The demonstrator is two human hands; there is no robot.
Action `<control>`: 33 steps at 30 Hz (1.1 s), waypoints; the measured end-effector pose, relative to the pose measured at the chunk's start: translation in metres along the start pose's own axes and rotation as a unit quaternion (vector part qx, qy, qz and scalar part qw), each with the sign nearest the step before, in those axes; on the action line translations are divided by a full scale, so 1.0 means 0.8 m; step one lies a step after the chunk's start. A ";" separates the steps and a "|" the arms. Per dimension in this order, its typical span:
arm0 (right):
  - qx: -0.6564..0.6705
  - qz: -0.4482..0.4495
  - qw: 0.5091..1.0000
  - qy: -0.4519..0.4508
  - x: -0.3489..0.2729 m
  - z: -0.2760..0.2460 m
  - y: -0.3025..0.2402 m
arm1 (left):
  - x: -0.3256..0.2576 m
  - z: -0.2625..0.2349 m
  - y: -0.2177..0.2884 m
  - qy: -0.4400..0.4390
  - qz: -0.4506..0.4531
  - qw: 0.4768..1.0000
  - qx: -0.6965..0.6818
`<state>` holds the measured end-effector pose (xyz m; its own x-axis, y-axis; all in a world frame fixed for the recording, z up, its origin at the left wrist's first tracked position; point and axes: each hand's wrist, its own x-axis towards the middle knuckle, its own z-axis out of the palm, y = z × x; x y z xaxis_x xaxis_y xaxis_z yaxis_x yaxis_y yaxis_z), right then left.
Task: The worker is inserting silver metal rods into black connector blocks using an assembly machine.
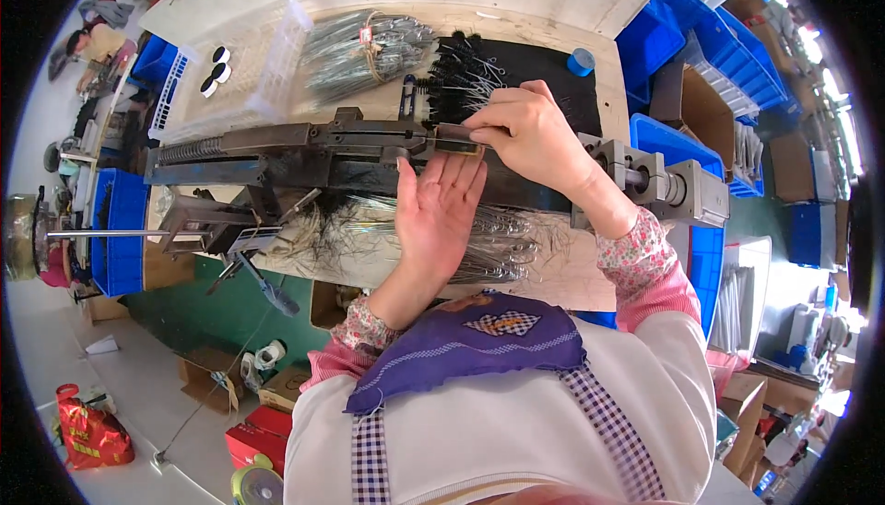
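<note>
A long dark metal bench machine (313,147) runs from left to right across the wooden table. My left hand (435,215) is palm up at its near side, fingers stretched out and their tips under the small dark block. From the right, my right hand (535,132) reaches in with thumb and fingers pinched at that block; whatever is between them is too small to make out. Beyond the machine lies a pile of black-bristled wire brushes (461,58) with looped ends. Bent wires (498,242) lie on the near side, beside scattered black bristles (324,245).
A tied bundle of wires (369,53) and a clear plastic basket (244,72) stand at the back. A blue round lid (581,63) sits on a black mat. The machine's motor end (691,193) is at right, near blue bins (678,141). A metal rod (106,233) juts left.
</note>
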<state>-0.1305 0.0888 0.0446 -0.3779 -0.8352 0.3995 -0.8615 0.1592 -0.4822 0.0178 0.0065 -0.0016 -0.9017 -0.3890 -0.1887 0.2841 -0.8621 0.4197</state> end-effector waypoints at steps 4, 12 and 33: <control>-0.010 -0.035 0.999 -0.012 0.005 -0.003 0.002 | 0.004 -0.003 0.006 -0.019 -0.006 1.000 -0.018; -0.052 -0.048 0.997 -0.004 0.002 -0.004 0.005 | 0.005 0.000 0.017 -0.038 -0.029 0.999 -0.015; -0.003 -0.031 0.999 -0.020 0.011 -0.001 0.011 | 0.006 -0.002 0.014 -0.005 -0.025 1.000 0.001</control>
<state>-0.1417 0.0832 0.0444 -0.3103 -0.8641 0.3962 -0.8849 0.1103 -0.4524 0.0174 -0.0051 0.0007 -0.9180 -0.3417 -0.2014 0.2374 -0.8801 0.4112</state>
